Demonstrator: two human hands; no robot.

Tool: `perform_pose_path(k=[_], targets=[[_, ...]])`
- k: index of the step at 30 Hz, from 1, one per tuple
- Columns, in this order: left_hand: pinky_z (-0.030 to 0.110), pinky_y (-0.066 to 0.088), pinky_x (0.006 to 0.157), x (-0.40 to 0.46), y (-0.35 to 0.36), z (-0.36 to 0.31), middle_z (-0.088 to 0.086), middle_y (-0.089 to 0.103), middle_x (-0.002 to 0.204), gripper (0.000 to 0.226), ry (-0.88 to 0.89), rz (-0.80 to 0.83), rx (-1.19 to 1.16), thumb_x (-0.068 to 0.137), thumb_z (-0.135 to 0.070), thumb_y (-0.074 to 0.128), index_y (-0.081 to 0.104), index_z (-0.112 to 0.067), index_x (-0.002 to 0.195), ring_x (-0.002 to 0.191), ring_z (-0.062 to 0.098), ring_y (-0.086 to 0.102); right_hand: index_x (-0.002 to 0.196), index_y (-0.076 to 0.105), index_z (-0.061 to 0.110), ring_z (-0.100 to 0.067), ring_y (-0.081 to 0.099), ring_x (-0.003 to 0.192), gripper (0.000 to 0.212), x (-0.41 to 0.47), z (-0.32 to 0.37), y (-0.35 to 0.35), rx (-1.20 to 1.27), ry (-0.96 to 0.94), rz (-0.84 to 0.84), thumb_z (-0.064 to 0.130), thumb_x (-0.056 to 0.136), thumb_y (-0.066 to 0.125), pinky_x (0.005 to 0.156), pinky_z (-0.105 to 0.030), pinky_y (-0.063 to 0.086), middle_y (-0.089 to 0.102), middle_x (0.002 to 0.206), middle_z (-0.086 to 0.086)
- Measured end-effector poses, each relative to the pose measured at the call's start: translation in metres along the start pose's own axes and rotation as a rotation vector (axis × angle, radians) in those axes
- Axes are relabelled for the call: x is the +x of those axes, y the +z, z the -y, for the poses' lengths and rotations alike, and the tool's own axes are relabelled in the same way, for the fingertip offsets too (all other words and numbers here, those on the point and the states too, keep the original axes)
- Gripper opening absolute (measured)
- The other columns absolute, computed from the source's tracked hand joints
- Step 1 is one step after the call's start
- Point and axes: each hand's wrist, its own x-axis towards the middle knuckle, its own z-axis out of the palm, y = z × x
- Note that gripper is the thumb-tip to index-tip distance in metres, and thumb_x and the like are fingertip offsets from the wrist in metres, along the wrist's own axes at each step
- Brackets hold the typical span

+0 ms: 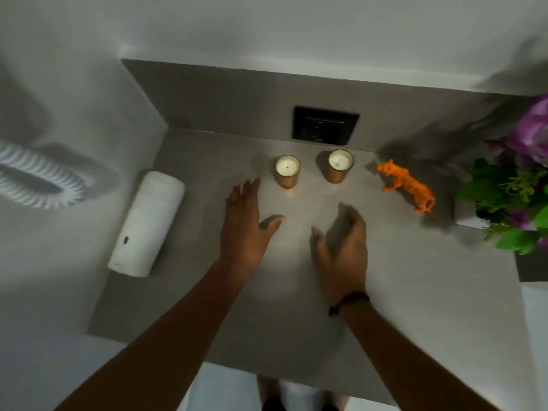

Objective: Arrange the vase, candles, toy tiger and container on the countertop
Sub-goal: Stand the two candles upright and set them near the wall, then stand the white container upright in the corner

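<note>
Two candles in amber glass jars stand side by side near the back of the grey countertop (296, 321): the left candle (287, 170) and the right candle (339, 165). An orange toy tiger (407, 185) stands to their right. At the far right edge a white vase (468, 216) holds purple flowers and green leaves. A tall white cylindrical container (147, 223) stands at the left by the wall. My left hand (247, 223) hovers open just in front of the left candle. My right hand (344, 247) is open too, below the right candle. Neither hand holds anything.
A black wall socket (324, 125) sits in the grey backsplash behind the candles. A white ribbed hose (35, 179) hangs on the left wall. The counter's front edge runs near the bottom of the view, with my feet below it.
</note>
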Motion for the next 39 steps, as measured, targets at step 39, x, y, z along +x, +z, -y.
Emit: perform_pose_path(k=[39], targets=[[0.042, 0.051, 0.115, 0.131, -0.208, 0.005, 0.014, 0.069, 0.145, 0.062, -0.295, -0.192, 0.12, 0.082, -0.034, 0.091, 0.07, -0.01, 0.135, 0.135, 0.034, 0.066, 0.157, 0.032, 0.02, -0.017, 0.021, 0.157, 0.064, -0.068, -0.015, 0.007, -0.446, -0.318, 0.293, 0.054, 0.103, 0.039, 0.125, -0.025, 0.015, 0.035, 0.162, -0.003]])
